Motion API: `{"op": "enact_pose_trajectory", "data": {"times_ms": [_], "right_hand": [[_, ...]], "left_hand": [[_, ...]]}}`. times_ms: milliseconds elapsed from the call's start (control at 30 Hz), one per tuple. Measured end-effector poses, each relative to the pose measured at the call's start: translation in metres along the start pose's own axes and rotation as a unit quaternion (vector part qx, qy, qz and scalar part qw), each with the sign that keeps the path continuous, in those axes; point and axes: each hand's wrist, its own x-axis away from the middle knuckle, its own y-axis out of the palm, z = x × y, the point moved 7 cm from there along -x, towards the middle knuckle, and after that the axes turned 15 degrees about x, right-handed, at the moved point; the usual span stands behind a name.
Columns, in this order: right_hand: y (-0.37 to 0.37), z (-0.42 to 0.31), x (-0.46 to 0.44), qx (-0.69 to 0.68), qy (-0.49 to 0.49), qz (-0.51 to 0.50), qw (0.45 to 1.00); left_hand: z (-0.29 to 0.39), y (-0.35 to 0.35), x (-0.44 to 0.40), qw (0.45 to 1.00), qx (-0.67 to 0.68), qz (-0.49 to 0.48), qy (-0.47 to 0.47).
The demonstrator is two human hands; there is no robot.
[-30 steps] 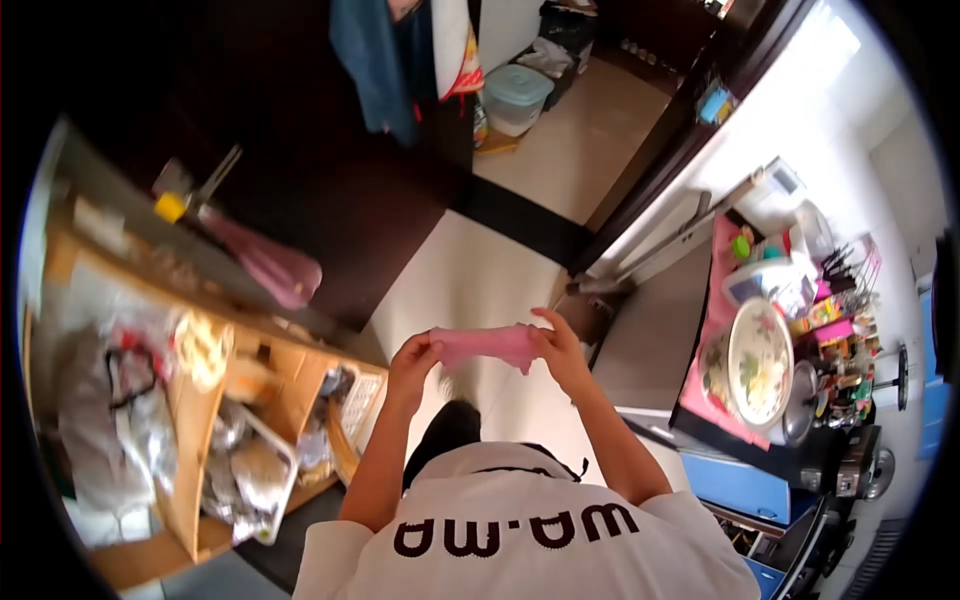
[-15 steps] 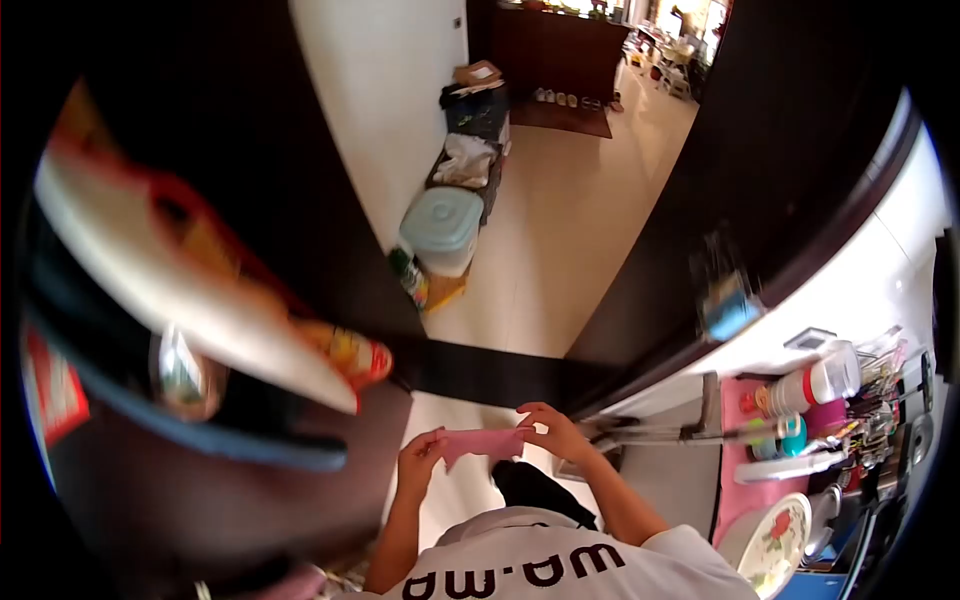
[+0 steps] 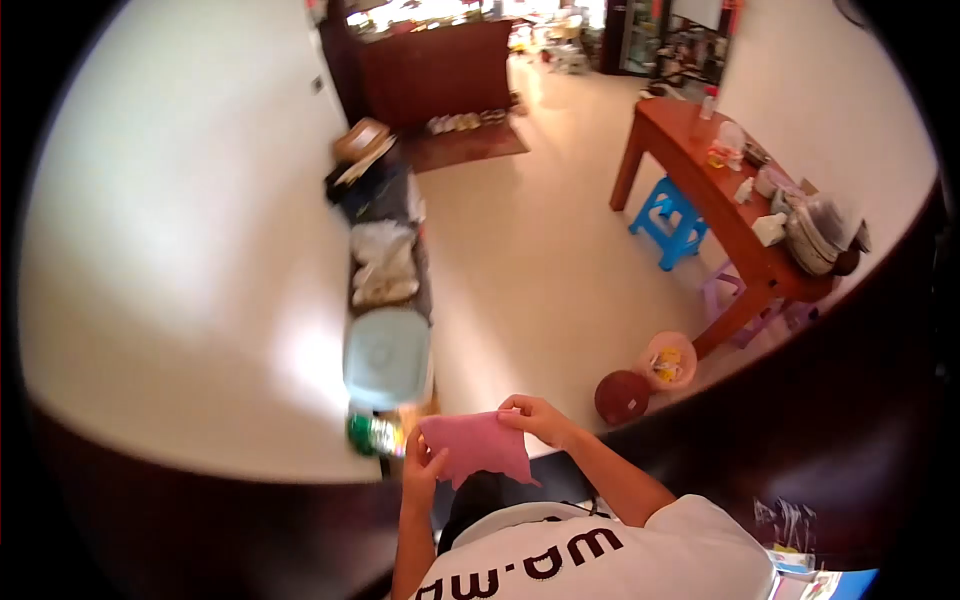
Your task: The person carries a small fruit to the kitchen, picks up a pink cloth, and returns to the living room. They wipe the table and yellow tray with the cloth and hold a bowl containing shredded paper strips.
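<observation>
A small pink cloth (image 3: pixel 478 446) hangs stretched between my two hands in front of my white shirt. My left hand (image 3: pixel 424 462) pinches its left edge, thumb on the near side. The cloth's upper right corner is gripped by my right hand (image 3: pixel 534 418), with the fingers bent over it. The lower edge of the cloth hangs loose and uneven.
Along the left wall stand a lidded tub (image 3: pixel 388 357), a green bottle (image 3: pixel 372 436) and bags (image 3: pixel 384 262). To the right are a wooden table (image 3: pixel 700 160) with items on it, a blue stool (image 3: pixel 670 222), a pink bin (image 3: pixel 669 362) and a dark red ball (image 3: pixel 622 397).
The view has moved from the kitchen through the doorway toward the room beyond. Both hands still hold the pink cloth, which now hangs wider open and lower.
</observation>
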Motion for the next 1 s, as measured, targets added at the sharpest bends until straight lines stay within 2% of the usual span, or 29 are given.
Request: {"op": "enact_pose_trajectory", "data": {"times_ms": [67,100,133,200,233,267,300,333,367,467,533,567,600,667,767,800,833,900,1000], "right_hand": [[-0.036,-0.007,-0.037,-0.056,0.049,0.046,0.996],[-0.056,-0.025,-0.054,-0.07,0.035,0.064,0.995],[-0.083,-0.047,-0.061,-0.073,0.037,0.083,0.993],[-0.125,-0.077,-0.081,-0.188,0.036,0.092,0.977],[-0.152,-0.083,-0.093,-0.225,-0.009,0.109,0.968],[-0.178,-0.083,-0.104,-0.232,-0.009,0.126,0.965],[-0.204,-0.104,-0.115,-0.329,-0.094,0.121,0.932],[-0.229,-0.117,-0.125,-0.417,-0.18,0.113,0.884],[-0.253,-0.08,-0.146,-0.476,-0.11,0.172,0.856],[-0.291,-0.073,-0.207,-0.423,-0.122,0.218,0.871],[-0.331,-0.076,-0.251,-0.367,-0.123,0.237,0.891],[-0.355,-0.081,-0.269,-0.345,-0.122,0.245,0.898],[-0.394,-0.091,-0.292,-0.338,-0.121,0.252,0.899],[-0.448,-0.109,-0.328,-0.306,-0.117,0.256,0.909],[-0.525,-0.132,-0.382,-0.258,-0.118,0.256,0.924],[-0.549,-0.138,-0.4,-0.244,-0.12,0.256,0.928],[-0.573,-0.14,-0.419,-0.233,-0.119,0.26,0.93],[-0.618,-0.141,-0.457,-0.219,-0.117,0.263,0.932],[-0.684,-0.139,-0.516,-0.207,-0.113,0.277,0.931]], "left_hand": [[0.012,0.017,-0.073,0.996,-0.026,-0.083,-0.021],[0.018,0.031,-0.108,0.991,-0.016,-0.103,-0.089],[0.036,0.066,-0.137,0.984,-0.021,-0.149,-0.093],[0.06,0.112,-0.196,0.964,-0.051,-0.176,-0.195],[0.064,0.134,-0.229,0.958,-0.058,-0.19,-0.208],[0.067,0.161,-0.26,0.946,-0.05,-0.251,-0.201],[0.067,0.187,-0.288,0.931,-0.038,-0.308,-0.193],[0.064,0.211,-0.32,0.926,-0.039,-0.316,-0.203],[0.059,0.239,-0.348,0.913,-0.043,-0.347,-0.209],[0.019,0.283,-0.437,0.899,-0.085,-0.378,-0.203],[-0.023,0.292,-0.506,0.891,-0.091,-0.432,-0.105],[-0.025,0.303,-0.528,0.903,-0.138,-0.37,-0.169],[-0.034,0.318,-0.572,0.893,-0.152,-0.38,-0.187],[-0.037,0.303,-0.642,0.941,-0.122,-0.277,-0.151],[-0.016,0.294,-0.722,0.964,-0.142,-0.176,-0.137],[-0.018,0.282,-0.75,0.97,-0.143,-0.135,-0.144],[-0.022,0.275,-0.774,0.969,-0.144,-0.136,-0.145],[-0.033,0.249,-0.826,0.979,-0.123,-0.027,-0.163],[-0.059,0.238,-0.909,0.98,-0.081,0.017,-0.18]]}}
